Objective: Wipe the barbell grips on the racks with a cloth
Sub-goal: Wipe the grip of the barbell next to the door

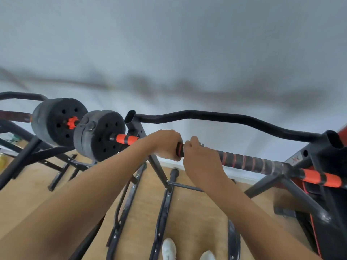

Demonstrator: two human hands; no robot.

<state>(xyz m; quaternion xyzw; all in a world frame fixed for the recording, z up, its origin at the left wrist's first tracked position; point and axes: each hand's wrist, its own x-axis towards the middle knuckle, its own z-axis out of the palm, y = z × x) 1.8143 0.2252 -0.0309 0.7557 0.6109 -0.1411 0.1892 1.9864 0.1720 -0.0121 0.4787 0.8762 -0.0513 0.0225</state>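
Observation:
A barbell lies across a black rack. Its grip is black foam with red rings, and orange sleeves sit at both ends. A black weight plate is on the left end. My left hand grips the bar left of centre, fingers curled over it. Right beside it, my right hand curls round the grip. A small grey bit of cloth pokes out above its fingers; the rest of the cloth is hidden.
A second barbell with a black plate rests on another rack at the left. A curved black bar runs behind my hands. Rack legs spread over the wooden floor. My white shoes show below. A pale wall is ahead.

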